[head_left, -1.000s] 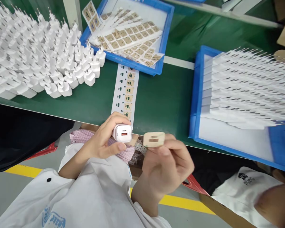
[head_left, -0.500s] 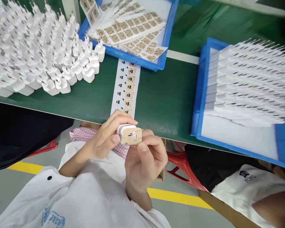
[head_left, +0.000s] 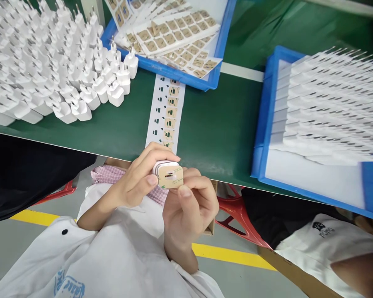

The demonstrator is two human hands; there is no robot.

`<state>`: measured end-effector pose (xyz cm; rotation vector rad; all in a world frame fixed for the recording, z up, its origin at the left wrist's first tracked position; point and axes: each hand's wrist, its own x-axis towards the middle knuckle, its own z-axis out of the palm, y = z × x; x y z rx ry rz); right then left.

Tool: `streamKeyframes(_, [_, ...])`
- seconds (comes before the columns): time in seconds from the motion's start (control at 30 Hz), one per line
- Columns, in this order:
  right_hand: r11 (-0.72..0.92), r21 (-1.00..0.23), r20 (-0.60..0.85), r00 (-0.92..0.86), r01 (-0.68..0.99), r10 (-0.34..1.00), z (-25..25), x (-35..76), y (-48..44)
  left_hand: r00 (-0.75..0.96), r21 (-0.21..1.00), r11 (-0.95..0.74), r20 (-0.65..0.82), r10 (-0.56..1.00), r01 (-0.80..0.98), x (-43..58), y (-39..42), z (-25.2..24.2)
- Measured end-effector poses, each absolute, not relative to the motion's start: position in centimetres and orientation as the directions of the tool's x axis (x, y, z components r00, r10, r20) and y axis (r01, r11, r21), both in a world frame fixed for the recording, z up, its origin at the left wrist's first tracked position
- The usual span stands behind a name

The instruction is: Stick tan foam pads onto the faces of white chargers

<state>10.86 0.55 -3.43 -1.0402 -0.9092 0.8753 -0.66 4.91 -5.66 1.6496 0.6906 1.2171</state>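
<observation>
Table [head_left: 217,124] stretches green across your view, loose plugs [head_left: 49,74] crowding its left, a blue tray [head_left: 261,145] of packed plugs [head_left: 332,111] on the right, another tray [head_left: 202,85] of sticker sheets [head_left: 180,35] beyond. A strip [head_left: 165,111] lies flat just past your hands. And here's the close work: your left hand [head_left: 139,174] grips the charger [head_left: 161,164] by the table's near edge, face towards you. Your right hand [head_left: 191,203] pinches the sticker [head_left: 171,183] by its right edge, over that face — touching or just apart, I can't tell. It seems to overhang rightward — pressed down like that, its cutout [head_left: 170,176] could land off the ports. A twisted charger or drooping free edge would cause it; fingertips on any adhesive might weaken the bond.
</observation>
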Motion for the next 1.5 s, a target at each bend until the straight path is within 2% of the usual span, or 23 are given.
streamKeyframes(0.27, [0.268, -0.95, 0.196, 0.363, -0.16, 0.911, -3.37, 10.84, 0.76, 0.346, 0.908, -0.404, 0.416, 0.841, -0.111, -0.54, 4.99, -5.61])
streamKeyframes(0.5, [0.257, -0.955, 0.188, 0.366, -0.149, 0.911, -3.44, 10.95, 0.81, 0.349, 0.913, -0.403, 0.399, 0.848, -0.063, -0.59, 5.01, -5.78])
streamKeyframes(0.93, [0.261, -0.954, 0.197, 0.35, -0.145, 0.916, -3.73, 11.15, 0.47, 0.315, 0.872, -0.473, 0.488, 0.814, -0.129, 0.0, 5.37, -5.61])
streamKeyframes(1.2, [0.256, -0.961, 0.207, 0.348, -0.1, 0.914, -3.67, 11.27, 0.68, 0.28, 0.867, -0.489, 0.494, 0.823, -0.092, 0.23, 5.37, -5.73])
streamKeyframes(1.5, [0.283, -0.957, 0.29, 0.302, 0.067, 0.908, -3.66, 11.8, 1.04, 0.275, 0.865, -0.498, 0.495, 0.824, -0.063, 0.12, 5.55, -5.85])
